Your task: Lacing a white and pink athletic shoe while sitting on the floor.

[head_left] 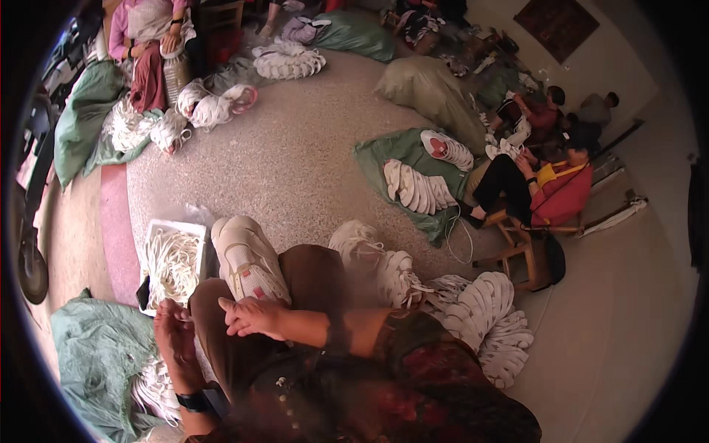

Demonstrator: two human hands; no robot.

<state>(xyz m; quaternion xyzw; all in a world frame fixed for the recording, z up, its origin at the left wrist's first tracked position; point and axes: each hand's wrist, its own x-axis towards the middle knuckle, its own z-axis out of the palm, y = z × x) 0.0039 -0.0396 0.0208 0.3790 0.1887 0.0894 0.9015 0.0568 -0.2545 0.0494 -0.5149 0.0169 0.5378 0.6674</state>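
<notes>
Speckled workshop floor (pixel 295 148), green sacks and white shoe piles scattered round. Wearer seated, one white sneaker (pixel 247 262) on brown-trousered lap, toe pointing away. Right hand (pixel 255 316) at sneaker's heel end, palm down, fingers curled against it; firm grip or not, cannot tell. Left hand (pixel 173 328) just left of knee, wrist bent, black watch on it, fingers loosely folded, holding nothing seen. One white tray of laces (pixel 171 262) left of sneaker. Three other people seated at room's edges.

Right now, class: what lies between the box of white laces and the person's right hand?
In the head view, a white shoe on the knee lies between the box of laces and the right hand.
</notes>
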